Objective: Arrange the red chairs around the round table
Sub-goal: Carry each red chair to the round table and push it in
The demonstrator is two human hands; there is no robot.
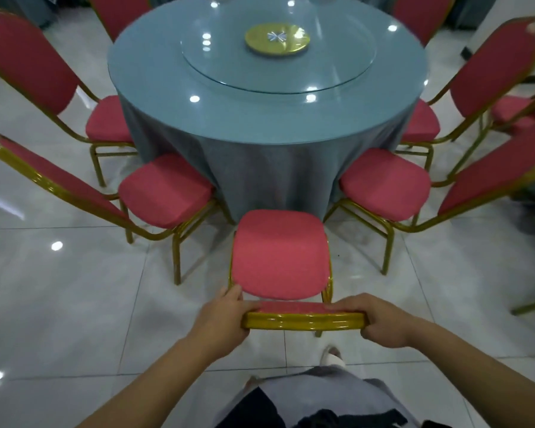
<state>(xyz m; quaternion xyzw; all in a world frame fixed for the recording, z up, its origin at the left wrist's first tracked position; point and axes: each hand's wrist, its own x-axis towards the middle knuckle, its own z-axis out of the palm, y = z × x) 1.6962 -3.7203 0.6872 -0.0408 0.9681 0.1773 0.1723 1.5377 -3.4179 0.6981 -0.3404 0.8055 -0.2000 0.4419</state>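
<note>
1. The round table (155, 75), draped in a blue-grey cloth, stands mid-view on a pale tiled floor (59, 304)
2. Red chairs already ring its near half: a near-left chair (166, 189) and a near-right chair (385, 183) with seats close to the cloth, and a far-left chair (108, 118) and a far-right chair (420, 122) behind them; more show at the top edge, cut off
3. The held chair (280, 254) faces the table in the gap between the two nearer chairs, its seat front just beside the cloth. This looks like the step of seating this one chair, nearly done. The next move likely calls for a short straight push, keeping its legs off the neighbours' legs, then letting go
4. No true container shows; the glass turntable (217, 63) bears a gold disc (277, 41) at its centre
5. The left hand (221, 316) wraps round the left end of the backrest's gold top rail; the right hand (383, 319) wraps round the right end
</note>
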